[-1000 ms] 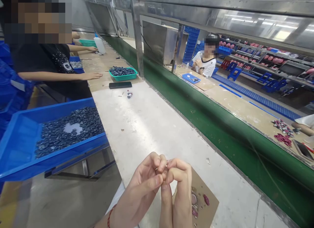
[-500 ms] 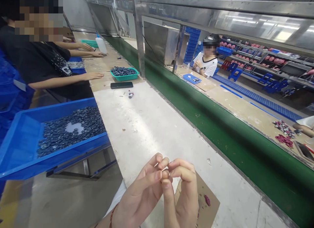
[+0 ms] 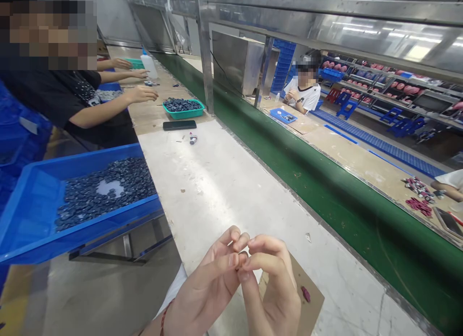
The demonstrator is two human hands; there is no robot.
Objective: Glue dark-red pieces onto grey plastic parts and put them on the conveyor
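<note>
My left hand [image 3: 208,283] and my right hand [image 3: 273,280] meet low in the middle of the view, fingertips close together above the white tabletop [image 3: 210,181]. Both are closed in a pinch. Whatever sits between the fingertips is tiny and mostly covered; only a dark edge shows, so I cannot make it out. Under and beside my right hand lies a brown cardboard sheet [image 3: 313,314], with a small maroon piece [image 3: 306,294] on it. Farther up the tabletop is a small purple-and-white piece [image 3: 193,139].
A blue tray [image 3: 29,201] of dark pieces stands left of the table. Beyond are a black phone [image 3: 180,125] and a green basket [image 3: 184,115] of dark pieces. A green conveyor belt [image 3: 307,186] runs along the right. Co-workers sit at left and across.
My right hand's fingers have shifted slightly and curl more over the pinch; my left hand is nearly still. The co-worker at left has lifted a forearm and hand off the table.
</note>
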